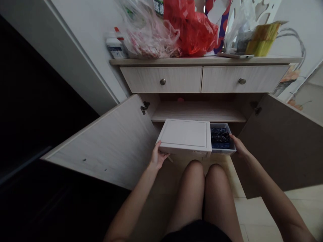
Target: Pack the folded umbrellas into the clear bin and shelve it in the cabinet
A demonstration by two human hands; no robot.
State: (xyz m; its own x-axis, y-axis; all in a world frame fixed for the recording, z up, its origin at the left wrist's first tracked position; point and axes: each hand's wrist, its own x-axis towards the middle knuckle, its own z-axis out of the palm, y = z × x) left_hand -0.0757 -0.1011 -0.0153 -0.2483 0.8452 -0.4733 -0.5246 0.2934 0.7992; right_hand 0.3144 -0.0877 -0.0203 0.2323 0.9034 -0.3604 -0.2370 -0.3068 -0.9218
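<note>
A white storage box [186, 134] with a flat top is held in front of the cabinet, level above my knees. My left hand [157, 156] grips its left front corner, thumb on top and fingers underneath. Out of the box's right side juts a translucent drawer [222, 151], partly pulled out. Dark folded cloth [220, 137] with a small light pattern lies inside that drawer. My right hand [238, 146] holds the drawer's right end, its fingers over the rim. The rest of the drawer is hidden inside the box.
The cabinet's left door [106, 141] and right door [282, 144] stand open on both sides. A shelf [199, 111] lies behind the box, below two closed drawers [161, 74]. Plastic bags, including a red bag [191, 33], and a white bottle [115, 48] crowd the cabinet top.
</note>
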